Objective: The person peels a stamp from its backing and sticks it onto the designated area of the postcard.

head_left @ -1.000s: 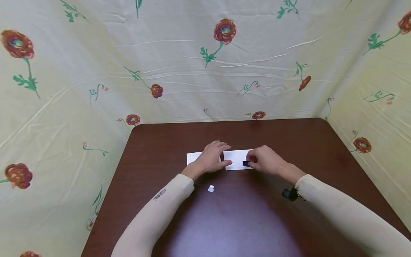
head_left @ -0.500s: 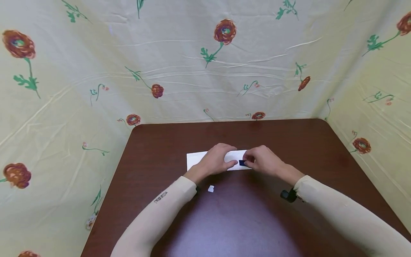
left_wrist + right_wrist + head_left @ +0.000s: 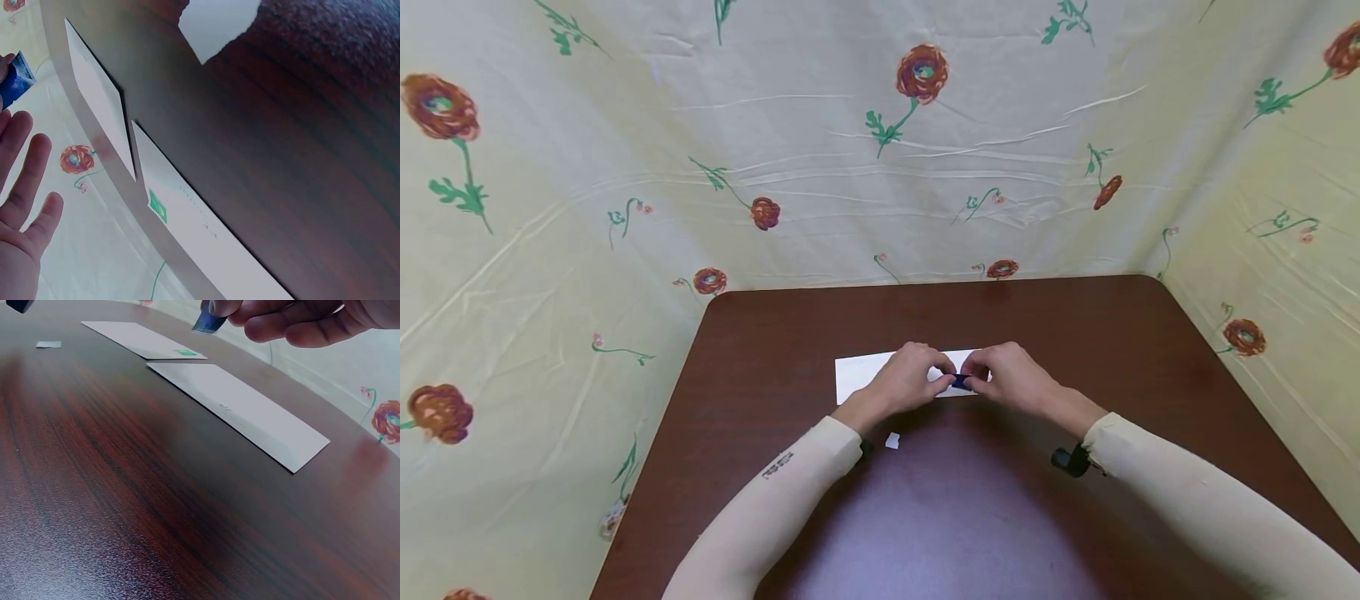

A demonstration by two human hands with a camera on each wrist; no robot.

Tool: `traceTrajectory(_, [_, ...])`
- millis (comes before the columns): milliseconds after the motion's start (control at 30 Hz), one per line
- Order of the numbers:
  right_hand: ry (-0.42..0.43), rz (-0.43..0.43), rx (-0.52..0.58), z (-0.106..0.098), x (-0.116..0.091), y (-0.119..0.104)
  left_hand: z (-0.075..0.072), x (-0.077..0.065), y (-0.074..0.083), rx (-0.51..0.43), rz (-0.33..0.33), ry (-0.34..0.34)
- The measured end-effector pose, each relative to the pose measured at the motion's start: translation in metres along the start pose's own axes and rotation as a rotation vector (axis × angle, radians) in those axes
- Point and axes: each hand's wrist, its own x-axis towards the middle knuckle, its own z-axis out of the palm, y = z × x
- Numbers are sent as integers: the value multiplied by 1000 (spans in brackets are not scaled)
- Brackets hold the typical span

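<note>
Right hand (image 3: 1015,375) pinches blue stamp (image 3: 17,81) by one end, raised over right envelope (image 3: 250,409). Left hand (image 3: 902,375), thumb and index curved, at stamp's other end; can't tell if gripping. Left envelope (image 3: 194,242) bears green stamp (image 3: 158,207). Paper scrap (image 3: 892,440) on table (image 3: 775,325), nearer the person.

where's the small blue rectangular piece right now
In the head view, the small blue rectangular piece is just right of centre, between the left hand and right hand at their fingertips, over the white paper rectangle on the right.
</note>
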Motion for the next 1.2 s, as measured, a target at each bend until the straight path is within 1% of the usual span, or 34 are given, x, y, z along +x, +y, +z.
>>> traceTrajectory(167, [-14,-13,14,1,1,-1,-1,-1,0,-18,-12,-16])
traceTrajectory(333, [-26,1,17,-2,1,-1,-3,-2,-2,-34,-38,-23])
traceTrajectory(467, [-35,22,32,-3,1,-1,-4,-3,-5,-32,-55,-12])
traceTrajectory(733, [-36,-33,62,2,2,-4,-4,-3,-5,-55,-75,13])
traceTrajectory(833, [-38,-36,56,5,2,-5,-4,-3,-5,-65,-107,24])
traceTrajectory(967, [-26,-38,53,7,2,-6,-4,-5,-3,-50,-175,49])
traceTrajectory(1033, [-14,-40,54,7,2,-7,-3,-5,-2,-43,-192,52])
traceTrajectory(1100, [-2,-46,54,7,2,-7,-3,-6,-1,-51,-187,42])
traceTrajectory(1200, [12,-54,51,8,2,-8,-1,-6,-1,-86,-160,11])
